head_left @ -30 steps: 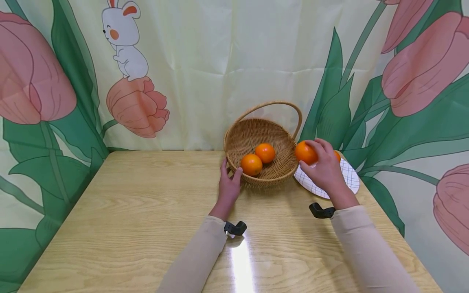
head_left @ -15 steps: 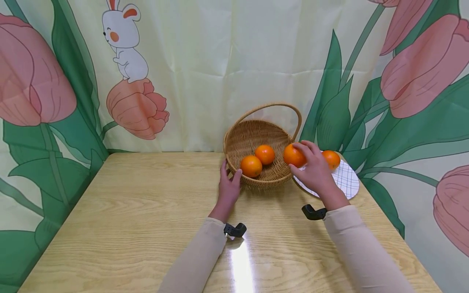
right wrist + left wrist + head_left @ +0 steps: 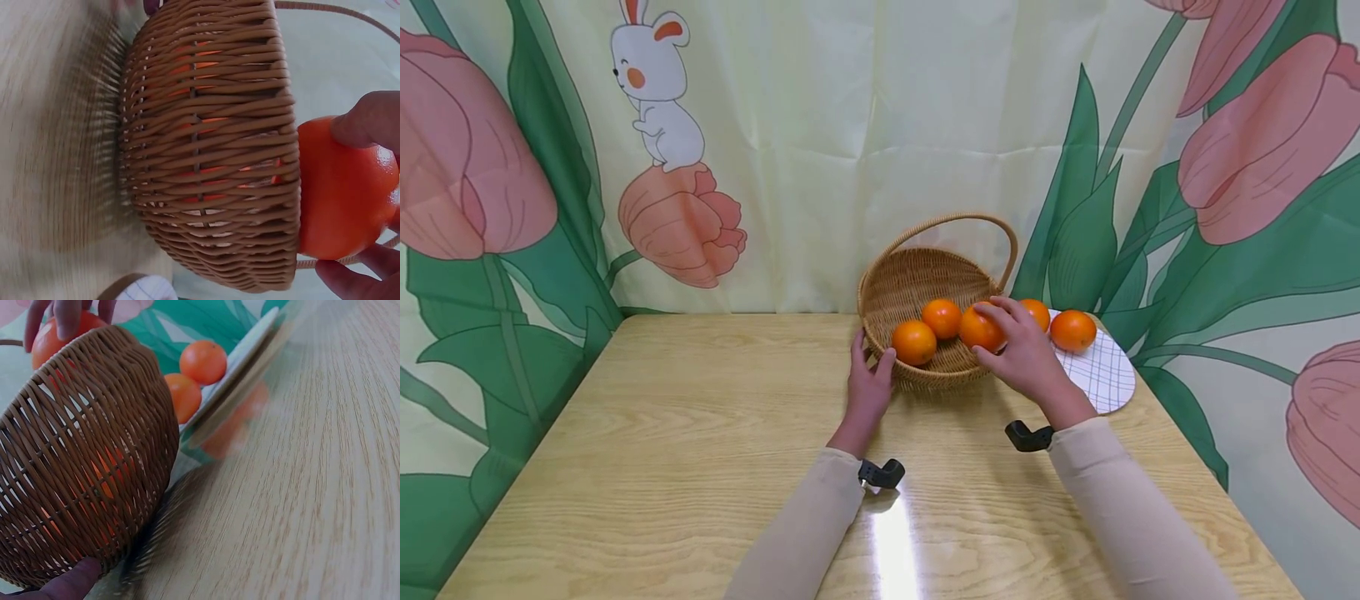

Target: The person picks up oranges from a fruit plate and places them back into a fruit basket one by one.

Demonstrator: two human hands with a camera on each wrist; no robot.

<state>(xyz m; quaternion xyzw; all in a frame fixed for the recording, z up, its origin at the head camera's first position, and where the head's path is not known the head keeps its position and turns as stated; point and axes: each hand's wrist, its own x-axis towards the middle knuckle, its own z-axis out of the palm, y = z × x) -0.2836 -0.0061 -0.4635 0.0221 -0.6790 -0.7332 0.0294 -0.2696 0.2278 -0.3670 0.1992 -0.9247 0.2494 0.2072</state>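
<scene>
Vivid orange on the fruit (image 3: 981, 327), woven honey-brown on the basket (image 3: 895, 283), and a blue grid across the white board (image 3: 1099, 375)! Pale grain streaks the surface (image 3: 662, 458), beige covers the sleeves (image 3: 805, 521), pink tulips (image 3: 497, 175) and green leaves (image 3: 1081, 242) brighten the cream curtain (image 3: 805, 167).

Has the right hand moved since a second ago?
Yes: judged against the checkered plate, the right hand has moved left in the head view, toward the basket.

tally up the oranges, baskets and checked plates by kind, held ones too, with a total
Oranges: 5, counting the one in the right hand
Basket: 1
Checked plate: 1
Total: 7
</scene>
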